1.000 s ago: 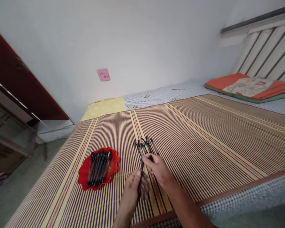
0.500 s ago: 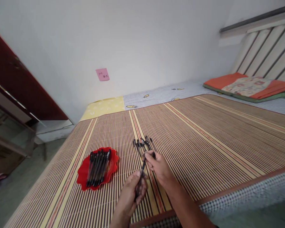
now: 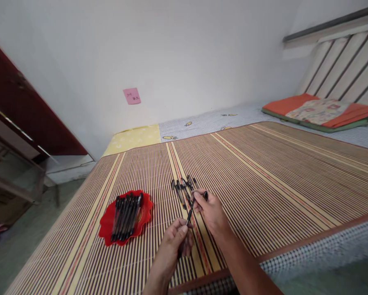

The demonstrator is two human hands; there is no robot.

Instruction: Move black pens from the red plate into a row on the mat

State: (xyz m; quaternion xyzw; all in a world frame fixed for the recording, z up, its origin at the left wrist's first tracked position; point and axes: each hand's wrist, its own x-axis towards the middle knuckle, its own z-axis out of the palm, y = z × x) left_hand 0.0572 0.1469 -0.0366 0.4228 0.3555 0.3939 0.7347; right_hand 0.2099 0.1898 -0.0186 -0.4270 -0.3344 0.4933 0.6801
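Observation:
A slim black pen [image 3: 190, 212] slants between my two hands above the striped mat. My right hand [image 3: 211, 209] pinches its upper end with thumb and fingertips. A short black piece sticks up beside that thumb; whether it belongs to the same pen I cannot tell. My left hand [image 3: 173, 242], lower and to the left, grips the pen's lower end between thumb and fingers, which hide the tip. Just beyond the right hand, several capped black pens [image 3: 179, 193] lie loosely together. To the left, a red scalloped plate [image 3: 106, 221] holds a row of similar pens [image 3: 127, 217].
The striped mat [image 3: 248, 184] covers the bed, its front edge close to my forearms. Folded orange and floral cloth [image 3: 319, 110] lies at the back right near white slats. A pink note [image 3: 131, 96] is stuck to the wall. A wooden frame [image 3: 21, 172] stands at the left.
Both hands have shifted slightly; the right moved right and the left rose a little. More of the pen's lower length is now inside or behind the left fingers. The plate has not moved.

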